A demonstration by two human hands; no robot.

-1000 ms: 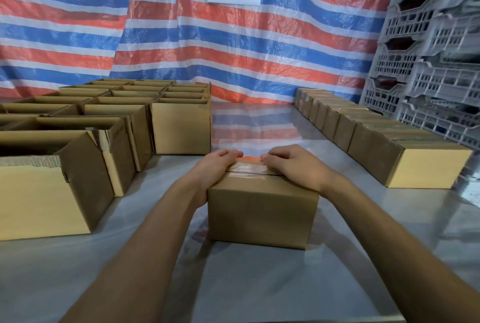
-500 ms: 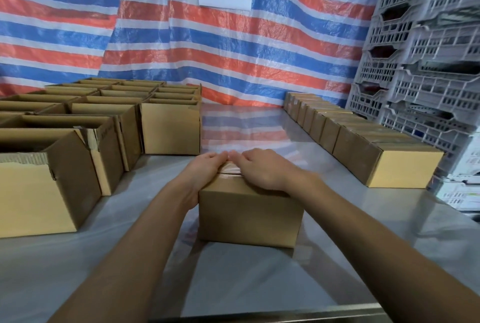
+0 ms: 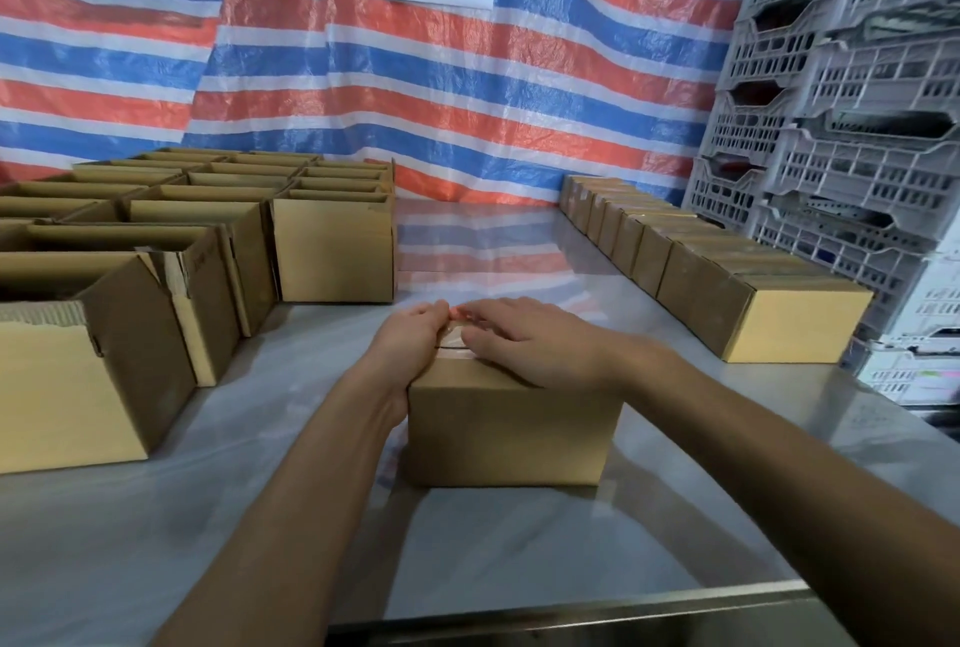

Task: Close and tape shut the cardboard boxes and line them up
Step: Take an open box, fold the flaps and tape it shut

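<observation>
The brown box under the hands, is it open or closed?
Closed. The brown cardboard box has its top folded down flat, and the left hand and right hand press on it.

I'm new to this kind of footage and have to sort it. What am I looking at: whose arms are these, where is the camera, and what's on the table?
No machine here: a person wears a camera on the head, so you see their own arms from above. The left hand and right hand lie on top of a closed cardboard box, over a glossy strip, apparently tape. On the metal table, open boxes stand at left; a row of closed boxes lines the right, beside stacked plastic crates.
</observation>
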